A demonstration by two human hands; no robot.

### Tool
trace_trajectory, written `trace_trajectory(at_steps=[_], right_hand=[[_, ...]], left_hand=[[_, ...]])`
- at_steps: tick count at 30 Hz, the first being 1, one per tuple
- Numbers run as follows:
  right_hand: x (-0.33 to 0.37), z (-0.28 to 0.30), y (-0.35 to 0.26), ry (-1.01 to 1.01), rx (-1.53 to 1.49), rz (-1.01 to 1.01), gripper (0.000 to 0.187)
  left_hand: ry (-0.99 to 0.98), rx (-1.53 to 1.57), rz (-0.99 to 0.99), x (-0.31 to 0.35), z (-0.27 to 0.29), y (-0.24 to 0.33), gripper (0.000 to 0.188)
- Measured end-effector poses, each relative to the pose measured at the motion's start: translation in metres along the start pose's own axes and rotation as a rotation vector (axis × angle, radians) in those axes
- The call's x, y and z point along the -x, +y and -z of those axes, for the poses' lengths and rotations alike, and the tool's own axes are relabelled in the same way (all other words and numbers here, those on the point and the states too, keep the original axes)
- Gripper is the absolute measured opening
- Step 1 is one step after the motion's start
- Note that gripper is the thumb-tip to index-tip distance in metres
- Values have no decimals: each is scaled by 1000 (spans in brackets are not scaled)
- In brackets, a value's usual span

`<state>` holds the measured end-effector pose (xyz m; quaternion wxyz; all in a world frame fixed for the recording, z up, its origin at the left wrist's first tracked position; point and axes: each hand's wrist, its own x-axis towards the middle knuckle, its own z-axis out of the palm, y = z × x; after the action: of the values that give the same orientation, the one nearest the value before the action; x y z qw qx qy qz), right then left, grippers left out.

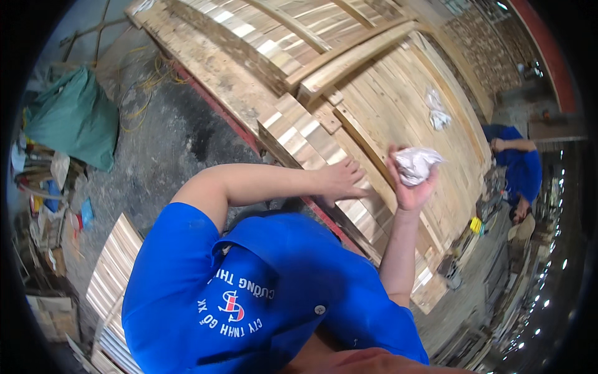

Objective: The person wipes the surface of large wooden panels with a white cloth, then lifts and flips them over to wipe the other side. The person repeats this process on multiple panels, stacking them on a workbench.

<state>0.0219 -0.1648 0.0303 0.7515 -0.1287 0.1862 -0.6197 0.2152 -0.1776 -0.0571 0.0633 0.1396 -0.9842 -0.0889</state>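
Observation:
My right hand (416,190) is raised over the wooden panel with its fingers curled round a crumpled, thin white wad (418,163). Whether that wad is plastic or cloth I cannot tell. Flat on the striped wooden edge strip (309,134) rests my left hand (344,179), fingers spread and holding nothing. Beyond both hands stretches the pale plank panel (387,103), framed by raised wooden rails. A second crumpled piece, whitish and partly see-through (438,111), lies on the panel, farther away than my right hand.
Another slatted wooden panel (230,31) lies at the far side. A green sack (78,118) stands on the left among scraps, near a yellow cord (146,93) on the floor. At the right a person in blue (522,165) bends down near a yellow object (476,225).

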Motion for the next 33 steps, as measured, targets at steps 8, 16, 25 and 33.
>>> trace_trajectory(at_steps=[8, 16, 25, 33], right_hand=[[-113, -28, 95, -247, 145, -524, 69], [-218, -96, 179, -330, 843, -848, 52], [-254, -67, 258, -335, 1467, -1069, 42], [-269, -44, 271, -522, 1789, -1219, 32]], left_hand=[[605, 29, -84, 34, -53, 16, 34], [1034, -124, -68, 23, -107, 31, 34], [729, -477, -36, 38, -99, 33, 42], [639, -460, -16, 39, -96, 34, 39]])
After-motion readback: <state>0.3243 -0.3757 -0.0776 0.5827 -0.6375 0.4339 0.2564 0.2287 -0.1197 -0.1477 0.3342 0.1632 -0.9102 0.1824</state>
